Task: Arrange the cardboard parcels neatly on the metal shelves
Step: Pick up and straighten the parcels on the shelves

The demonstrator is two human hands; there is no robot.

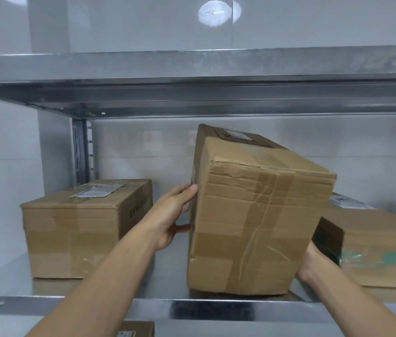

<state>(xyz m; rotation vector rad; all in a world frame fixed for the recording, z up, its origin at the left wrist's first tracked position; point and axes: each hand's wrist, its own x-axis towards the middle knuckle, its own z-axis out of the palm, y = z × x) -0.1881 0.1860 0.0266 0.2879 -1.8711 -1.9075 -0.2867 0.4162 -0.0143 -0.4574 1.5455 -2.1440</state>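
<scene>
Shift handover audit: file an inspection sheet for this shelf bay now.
Surface: metal shelf, shiny, carrying three parcels.
Job's things: middle parcel stands on end, askew, near the front edge; left parcel and right parcel lie flat; lower parcel partly seen below.
Clutter: nothing seen.
Hands: left hand flat against the middle parcel's left face; right hand at its lower right, fingers hidden.
Cables: nothing seen.
Surroundings: upper shelf overhead; glossy pale wall behind.

Pressing left hand fingers flat on taped cardboard parcel side; right hand opposite, fingers hidden behind it.
</scene>
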